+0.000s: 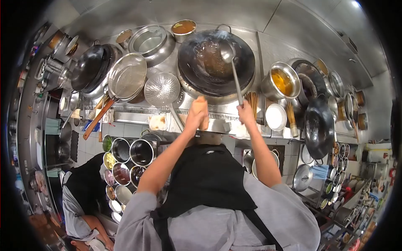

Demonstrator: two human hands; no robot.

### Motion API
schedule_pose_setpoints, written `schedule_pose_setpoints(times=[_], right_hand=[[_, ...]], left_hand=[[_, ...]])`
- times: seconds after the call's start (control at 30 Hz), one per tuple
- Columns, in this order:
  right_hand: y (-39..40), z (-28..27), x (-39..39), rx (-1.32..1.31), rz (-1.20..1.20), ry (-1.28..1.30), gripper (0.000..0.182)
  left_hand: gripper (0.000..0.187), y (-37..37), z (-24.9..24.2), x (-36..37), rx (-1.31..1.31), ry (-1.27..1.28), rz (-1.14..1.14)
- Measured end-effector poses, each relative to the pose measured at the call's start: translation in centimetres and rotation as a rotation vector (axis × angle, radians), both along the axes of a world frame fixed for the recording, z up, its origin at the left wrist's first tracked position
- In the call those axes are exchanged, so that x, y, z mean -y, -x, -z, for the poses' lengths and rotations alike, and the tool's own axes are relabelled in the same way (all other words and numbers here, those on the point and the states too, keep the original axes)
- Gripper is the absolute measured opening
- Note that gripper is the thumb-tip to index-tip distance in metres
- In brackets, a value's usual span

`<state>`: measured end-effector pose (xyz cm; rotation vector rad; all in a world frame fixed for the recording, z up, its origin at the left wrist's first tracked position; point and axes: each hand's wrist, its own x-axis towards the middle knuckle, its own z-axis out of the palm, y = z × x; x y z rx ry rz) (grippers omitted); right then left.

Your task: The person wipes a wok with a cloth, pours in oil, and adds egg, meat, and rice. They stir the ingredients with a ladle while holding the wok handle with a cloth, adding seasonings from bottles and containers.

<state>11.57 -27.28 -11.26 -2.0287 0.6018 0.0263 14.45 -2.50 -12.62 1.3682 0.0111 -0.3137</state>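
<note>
A large black wok (205, 62) sits on the burner in front of me, with a thin brown, glossy liquid in its bottom. My left hand (197, 116) is closed around a thick tan handle (202, 103) at the wok's near side; the join between handle and wok is hard to make out. My right hand (246, 113) grips the long shaft of a steel ladle (237, 81). Its bowl rests inside the wok, toward the right. Just right of that hand stands a bamboo brush (251, 100).
Left of the wok lie a perforated skimmer (162, 90) and a wire strainer (127, 77). On the right are a pot of yellow-orange liquid (282, 81), a white bowl (276, 117) and another wok (319, 127). Another person (81, 184) bends at lower left, beside several ingredient pots (141, 152).
</note>
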Motion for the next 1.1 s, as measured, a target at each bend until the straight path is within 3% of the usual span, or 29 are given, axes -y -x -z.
schedule_pose_setpoints(times=[0.03, 0.07, 0.1, 0.13, 0.2, 0.23, 0.3, 0.4, 0.47, 0.53, 0.57, 0.77, 0.83, 0.87, 0.97, 1.0, 1.1], right_hand=[[1.0, 0.3, -0.7, -0.05, -0.007, -0.236, 0.023], [2.2, -2.1, -2.0, -0.093, 0.001, -0.59, 0.02], [2.8, -4.5, -3.0, -0.148, 0.086, -0.884, 0.014], [3.0, -4.7, -2.6, -0.147, 0.083, -0.883, 0.014], [3.7, -5.0, -0.9, -0.156, 0.066, -1.856, 0.015], [4.1, -6.0, -0.7, -0.151, 0.067, -1.856, 0.015], [5.2, -8.5, -0.4, -0.099, 0.101, -2.159, 0.016], [7.4, -11.9, 0.9, -0.033, 0.086, -2.192, 0.019], [9.1, -14.4, 2.5, 0.022, 0.128, -2.138, 0.02], [10.8, -16.1, 4.2, 0.124, 0.145, -2.001, 0.022], [11.6, -16.9, 5.1, 0.152, 0.151, -1.918, 0.022], [14.6, -17.8, 9.2, 0.22, 0.268, -1.437, 0.017], [14.6, -17.1, 9.3, 0.15, 0.38, -0.869, 0.019], [14.7, -16.1, 9.6, 0.154, 0.382, -0.868, 0.019], [15.5, -14.4, 10.0, 0.06, 0.388, -0.277, 0.027], [15.8, -14.2, 9.7, 0.058, 0.384, -0.277, 0.027], [15.5, -13.8, 8.1, 0.066, 0.385, 0.094, 0.017]], left_hand=[[0.039, 2.2, -1.6, -1.2, -0.407, 0.37, 0.042], [0.037, 3.4, 0.7, -3.1, -0.636, 0.494, 0.1], [0.038, 4.9, 0.5, -4.0, -0.756, 0.591, 0.056], [0.038, 6.1, 1.0, -4.9, -0.753, 0.592, 0.055], [0.037, 7.8, 2.0, -6.3, -0.775, 0.883, 0.091], [0.037, 8.2, 2.0, -6.6, -0.774, 0.882, 0.095], [0.041, 8.4, 1.9, -6.9, -0.841, 0.962, 0.065], [0.041, 7.8, -5.0, -5.4, -0.828, 0.883, 0.031], [0.041, 7.0, -4.1, -5.8, -0.868, 0.849, 0.039], [0.045, 6.0, -1.1, -6.7, -0.794, 1.057, 0.326], [0.047, 5.7, -0.5, -6.7, -0.806, 1.063, 0.356], [0.049, 4.5, -1.9, -5.5, -0.692, 0.971, 0.462], [0.048, 4.2, -1.8, -5.1, -0.67, 0.977, 0.469], [0.048, 4.1, -1.8, -4.9, -0.669, 0.976, 0.474], [0.047, 4.1, -2.5, -4.3, -0.711, 1.073, 0.473], [0.047, 4.3, -3.6, -4.0, -0.68, 1.014, 0.433], [0.047, 4.5, -6.0, -3.8, -0.644, 0.962, 0.395]])
